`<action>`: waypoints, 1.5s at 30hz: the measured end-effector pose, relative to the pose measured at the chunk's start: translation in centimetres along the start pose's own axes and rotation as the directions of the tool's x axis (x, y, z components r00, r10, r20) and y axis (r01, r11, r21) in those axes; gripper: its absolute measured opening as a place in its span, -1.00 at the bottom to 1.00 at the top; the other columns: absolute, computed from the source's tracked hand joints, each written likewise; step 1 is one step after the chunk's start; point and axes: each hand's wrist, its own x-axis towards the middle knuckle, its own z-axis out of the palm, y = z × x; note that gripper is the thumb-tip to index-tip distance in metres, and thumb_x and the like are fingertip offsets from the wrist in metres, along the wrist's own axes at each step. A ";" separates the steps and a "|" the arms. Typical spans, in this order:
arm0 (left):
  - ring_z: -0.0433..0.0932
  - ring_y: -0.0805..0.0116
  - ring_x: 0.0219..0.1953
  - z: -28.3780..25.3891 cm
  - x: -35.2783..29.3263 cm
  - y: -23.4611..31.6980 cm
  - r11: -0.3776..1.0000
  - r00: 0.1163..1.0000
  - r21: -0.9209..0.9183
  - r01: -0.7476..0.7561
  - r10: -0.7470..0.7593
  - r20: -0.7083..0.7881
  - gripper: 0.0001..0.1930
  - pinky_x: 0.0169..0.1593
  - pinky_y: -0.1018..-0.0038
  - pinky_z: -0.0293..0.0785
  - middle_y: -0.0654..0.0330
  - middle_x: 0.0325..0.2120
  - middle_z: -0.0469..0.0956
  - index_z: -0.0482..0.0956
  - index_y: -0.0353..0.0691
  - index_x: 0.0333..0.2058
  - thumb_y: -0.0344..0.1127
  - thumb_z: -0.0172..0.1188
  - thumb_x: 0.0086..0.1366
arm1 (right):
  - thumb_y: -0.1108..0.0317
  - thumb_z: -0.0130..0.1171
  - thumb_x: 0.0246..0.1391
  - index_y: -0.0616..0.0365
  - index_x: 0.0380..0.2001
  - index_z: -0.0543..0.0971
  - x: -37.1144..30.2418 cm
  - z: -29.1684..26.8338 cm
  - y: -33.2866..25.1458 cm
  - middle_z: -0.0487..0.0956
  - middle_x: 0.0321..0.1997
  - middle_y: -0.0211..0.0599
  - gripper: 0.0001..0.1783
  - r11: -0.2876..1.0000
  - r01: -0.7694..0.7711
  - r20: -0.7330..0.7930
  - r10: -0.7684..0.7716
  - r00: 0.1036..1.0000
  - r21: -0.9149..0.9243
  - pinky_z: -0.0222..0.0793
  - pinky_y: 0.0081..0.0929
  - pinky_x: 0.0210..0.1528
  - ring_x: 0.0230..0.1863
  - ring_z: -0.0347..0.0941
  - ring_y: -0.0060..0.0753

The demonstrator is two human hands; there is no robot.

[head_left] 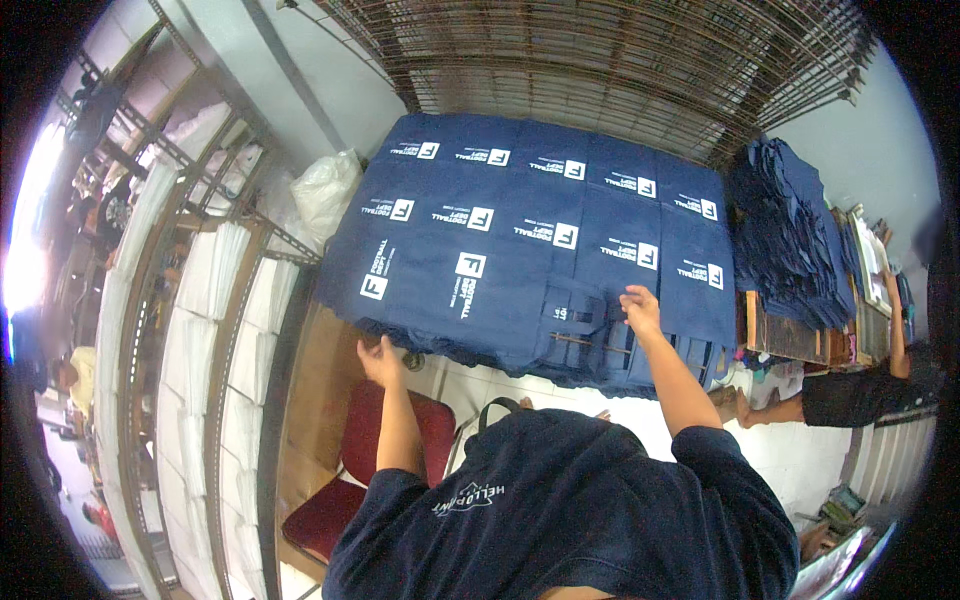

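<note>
A wide spread of navy fabric pieces [520,200] with white prints covers the surface in front of me, its near edge layered and ragged. My left hand [380,362] is at the near left corner of this spread, fingers apart and nothing seen in them. Over the right part of the spread, my right hand [641,308] hovers with loosely bent fingers and holds nothing that I can see. Just left of and below it, smaller navy pieces [590,335] overlap near the front edge. Whether either hand touches the cloth is hard to make out.
Overhead at the back hangs a wire rack [600,60]. Shelves with white stacks [190,370] line the left, near a white plastic bag [327,192]. A red chair [425,440] stands below my left arm. Right are a navy pile [790,230] and another person [850,398].
</note>
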 end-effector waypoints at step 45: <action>0.46 0.32 -0.38 4.9 -9.4 -17.6 0.845 0.264 0.442 0.300 -0.519 0.813 -0.47 -0.28 0.32 0.41 0.12 -0.42 0.49 0.27 -0.28 0.06 -0.24 0.18 0.13 | 0.14 0.25 -0.29 0.16 -0.13 0.51 -12.1 -23.6 26.1 0.53 -0.20 0.09 -0.43 0.758 -0.417 -0.335 0.275 0.901 -0.502 0.36 -0.31 -0.04 -0.09 0.46 -0.03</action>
